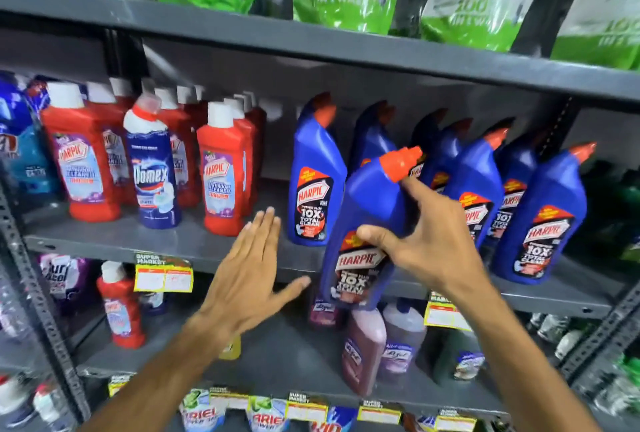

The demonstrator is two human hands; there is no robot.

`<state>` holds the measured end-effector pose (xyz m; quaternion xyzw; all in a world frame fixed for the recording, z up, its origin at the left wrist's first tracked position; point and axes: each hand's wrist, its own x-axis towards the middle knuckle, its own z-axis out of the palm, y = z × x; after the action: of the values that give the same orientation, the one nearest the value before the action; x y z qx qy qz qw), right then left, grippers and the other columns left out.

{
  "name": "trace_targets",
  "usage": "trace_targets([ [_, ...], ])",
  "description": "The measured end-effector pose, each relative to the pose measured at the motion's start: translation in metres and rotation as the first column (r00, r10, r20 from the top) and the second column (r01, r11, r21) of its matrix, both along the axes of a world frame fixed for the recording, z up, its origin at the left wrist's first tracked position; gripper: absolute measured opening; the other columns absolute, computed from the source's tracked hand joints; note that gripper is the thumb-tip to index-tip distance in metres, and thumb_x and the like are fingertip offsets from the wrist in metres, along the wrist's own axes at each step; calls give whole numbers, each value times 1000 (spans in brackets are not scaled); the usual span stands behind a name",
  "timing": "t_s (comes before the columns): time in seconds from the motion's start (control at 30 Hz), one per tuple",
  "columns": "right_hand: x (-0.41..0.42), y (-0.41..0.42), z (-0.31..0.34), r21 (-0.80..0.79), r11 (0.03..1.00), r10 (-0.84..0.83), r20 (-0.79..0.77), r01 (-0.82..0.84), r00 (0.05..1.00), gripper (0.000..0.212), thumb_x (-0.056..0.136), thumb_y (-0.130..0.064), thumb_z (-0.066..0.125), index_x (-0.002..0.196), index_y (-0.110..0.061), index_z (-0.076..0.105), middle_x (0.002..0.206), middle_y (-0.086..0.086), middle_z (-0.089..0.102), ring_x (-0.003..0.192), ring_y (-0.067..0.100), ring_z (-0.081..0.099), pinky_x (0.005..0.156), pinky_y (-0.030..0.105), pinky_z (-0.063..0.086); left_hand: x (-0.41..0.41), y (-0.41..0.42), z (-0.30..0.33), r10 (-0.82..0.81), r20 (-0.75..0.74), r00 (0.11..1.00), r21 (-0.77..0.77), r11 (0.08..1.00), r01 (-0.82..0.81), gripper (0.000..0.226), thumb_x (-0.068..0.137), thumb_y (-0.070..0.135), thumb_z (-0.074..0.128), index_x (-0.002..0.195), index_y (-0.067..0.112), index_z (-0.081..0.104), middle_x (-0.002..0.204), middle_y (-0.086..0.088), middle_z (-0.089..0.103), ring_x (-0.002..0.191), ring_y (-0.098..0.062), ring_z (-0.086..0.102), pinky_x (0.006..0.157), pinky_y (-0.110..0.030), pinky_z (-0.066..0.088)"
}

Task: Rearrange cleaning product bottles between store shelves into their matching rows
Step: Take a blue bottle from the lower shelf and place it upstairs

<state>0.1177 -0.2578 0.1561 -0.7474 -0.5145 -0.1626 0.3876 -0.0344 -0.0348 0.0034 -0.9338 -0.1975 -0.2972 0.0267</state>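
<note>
Head view: right hand (427,241) grips a blue Harpic bottle (363,234) around its upper body, thumb across the front just above the label, index finger stretched up to the base of the orange cap (401,163). Bottle is tilted, cap leaning right, base hanging in front of the middle shelf (145,241) edge, not yet set down. Left hand (249,272) is flat and spread, holding nothing, just left of the bottle's base near the shelf lip. Matching row of blue Harpic bottles (485,196) stands on the same shelf, behind and to the right; one more stands just left (317,185). Red Harpic bottles (86,157) and a lone Domex bottle (152,171) sit further left (Domex looks out of place among the red). Handling judgement: rigid plastic, likely full and fairly heavy, glossy surface could slip; the narrower waist below the angled neck seems the safest hold, with the free hand under the base.
</note>
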Motion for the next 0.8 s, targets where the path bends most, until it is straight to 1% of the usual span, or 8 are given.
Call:
trace_targets([
  [0.1,21,13,20,8,1000,-24,9,24,1000,66,70,-48,92,121,-16,67,98,-8,73,89,17,67,78,26,44,17,18,13,54,-126,991,-109,992,-68,127,85,96,18,164,-3,4,174,-19,-3,162,-28,1,131,-38,3],
  [0.2,49,31,30,-7,998,-61,-7,61,998,68,70,-49,92,124,-15,67,100,-9,73,91,17,66,81,30,49,31,33,18,55,-269,962,-202,973,-112,141,71,103,10,164,-2,-2,175,-18,-7,162,-27,-3,131,-37,0],
  [0.3,77,48,32,-35,997,-77,-49,75,996,69,69,-48,92,126,-18,68,112,-4,79,106,20,73,94,39,58,39,39,15,24,-365,931,-258,958,-126,153,59,110,4,164,0,-2,175,-17,-5,162,-25,-2,131,-36,1],
  [0.37,91,57,32,-48,997,-63,-78,60,995,64,70,-43,92,125,-18,70,113,-3,79,108,20,73,95,37,57,43,40,12,8,-410,912,-278,951,-133,153,57,110,3,164,1,-2,176,-16,-4,162,-24,-2,131,-35,0],
  [0.5,112,71,27,-75,996,-54,-107,46,993,61,71,-36,94,125,-17,72,112,-4,80,107,16,73,91,28,54,45,41,13,7,-439,899,-257,957,-133,139,71,105,16,165,3,1,176,-14,0,162,-23,2,129,-34,0],
  [0.63,134,79,16,-56,998,-52,-188,42,981,62,65,-44,94,119,-20,73,109,-8,80,102,11,75,96,38,60,45,41,9,25,-435,900,-224,965,-135,135,75,104,16,165,3,4,176,-14,2,162,-22,3,129,-33,1],
  [0.73,144,82,7,8,1000,24,-314,-23,949,81,56,-54,93,127,-24,68,118,-9,78,109,9,74,98,41,61,45,42,7,30,-424,905,-217,967,-134,144,65,107,4,165,3,5,176,-14,3,162,-22,4,129,-34,1],
  [0.8,147,81,-5,91,994,92,-415,-60,905,91,58,-47,98,137,-22,61,127,-5,75,116,11,73,100,38,60,45,42,7,33,-428,903,-213,968,-136,142,68,107,6,165,3,5,176,-13,3,162,-21,4,128,-33,1],
])
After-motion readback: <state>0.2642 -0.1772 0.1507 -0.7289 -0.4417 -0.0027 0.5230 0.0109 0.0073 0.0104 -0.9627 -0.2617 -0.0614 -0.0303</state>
